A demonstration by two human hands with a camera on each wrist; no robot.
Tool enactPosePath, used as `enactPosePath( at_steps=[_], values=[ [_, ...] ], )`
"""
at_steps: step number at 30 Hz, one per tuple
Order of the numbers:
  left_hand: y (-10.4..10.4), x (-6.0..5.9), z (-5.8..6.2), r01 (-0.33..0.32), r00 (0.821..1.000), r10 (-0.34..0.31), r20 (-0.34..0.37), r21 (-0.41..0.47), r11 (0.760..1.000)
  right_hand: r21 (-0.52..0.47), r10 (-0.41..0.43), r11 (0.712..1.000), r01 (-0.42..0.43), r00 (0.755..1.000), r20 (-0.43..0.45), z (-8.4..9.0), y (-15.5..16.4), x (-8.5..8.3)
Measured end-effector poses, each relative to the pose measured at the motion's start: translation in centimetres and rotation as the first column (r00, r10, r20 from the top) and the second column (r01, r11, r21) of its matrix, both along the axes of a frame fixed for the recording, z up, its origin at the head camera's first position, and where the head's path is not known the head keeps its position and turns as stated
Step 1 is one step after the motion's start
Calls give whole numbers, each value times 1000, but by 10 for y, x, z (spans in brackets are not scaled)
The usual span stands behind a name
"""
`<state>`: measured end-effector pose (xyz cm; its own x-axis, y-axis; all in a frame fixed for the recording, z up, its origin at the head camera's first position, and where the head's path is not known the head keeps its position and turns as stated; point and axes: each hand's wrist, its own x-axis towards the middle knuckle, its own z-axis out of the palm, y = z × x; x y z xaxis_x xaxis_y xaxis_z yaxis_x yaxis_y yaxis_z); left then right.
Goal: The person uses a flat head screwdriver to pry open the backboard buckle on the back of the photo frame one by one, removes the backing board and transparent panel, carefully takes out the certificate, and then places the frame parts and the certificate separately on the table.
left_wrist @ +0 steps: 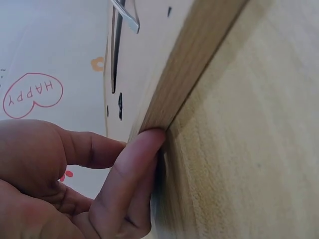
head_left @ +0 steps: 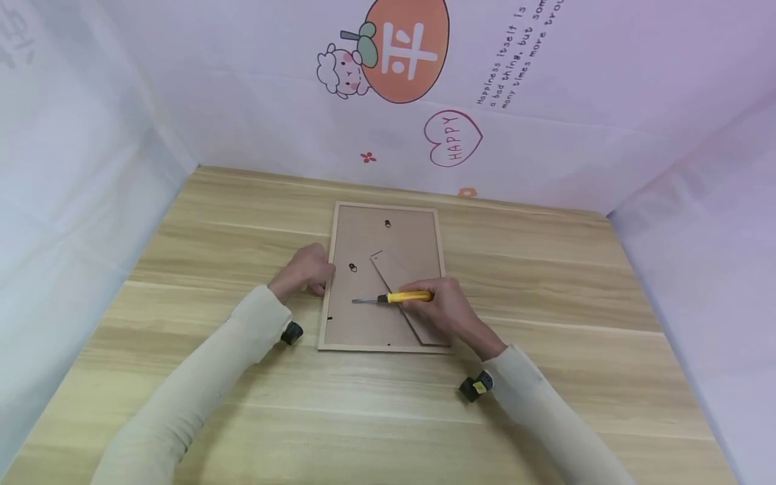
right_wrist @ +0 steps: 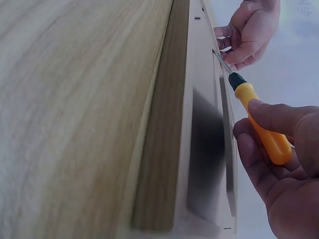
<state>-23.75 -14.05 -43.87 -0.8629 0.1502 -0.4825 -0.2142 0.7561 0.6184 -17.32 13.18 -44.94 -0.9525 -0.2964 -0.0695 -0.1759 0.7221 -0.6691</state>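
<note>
A wooden picture frame (head_left: 323,327) lies face down on the table, its brown backboard (head_left: 358,327) and folded stand leg (head_left: 397,269) facing up. My left hand (head_left: 306,269) holds the frame's left edge; in the left wrist view its fingertips (left_wrist: 149,142) press against the wooden side of the frame (left_wrist: 194,64). My right hand (head_left: 445,310) grips a yellow-handled screwdriver (head_left: 409,296), whose metal shaft points left across the backboard. The right wrist view shows the screwdriver (right_wrist: 261,124) in my right hand (right_wrist: 289,174), with the left hand (right_wrist: 249,32) beyond the tip.
The wooden table (head_left: 545,303) is enclosed by pale printed sheets at the back and both sides. Two small metal hangers (head_left: 388,223) sit on the backboard. Bare tabletop lies around the frame.
</note>
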Motion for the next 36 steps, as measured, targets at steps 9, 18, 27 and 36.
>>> enactPosePath(
  at_steps=[9,18,27,36],
  values=[
    [0,1,-1,1,1000,-1,-9,20,1000,-5,51,999,-51,998,32,0,-8,2],
    [1,2,-2,2,1000,-2,-13,47,999,-46,122,992,-120,992,42,-3,-12,2],
    [-1,5,-4,0,1000,2,-26,108,994,-58,172,984,-170,985,21,-7,-16,1],
    [-3,5,-4,-9,1000,10,-11,114,993,-36,178,983,-178,984,8,-11,-20,-1]
  ],
)
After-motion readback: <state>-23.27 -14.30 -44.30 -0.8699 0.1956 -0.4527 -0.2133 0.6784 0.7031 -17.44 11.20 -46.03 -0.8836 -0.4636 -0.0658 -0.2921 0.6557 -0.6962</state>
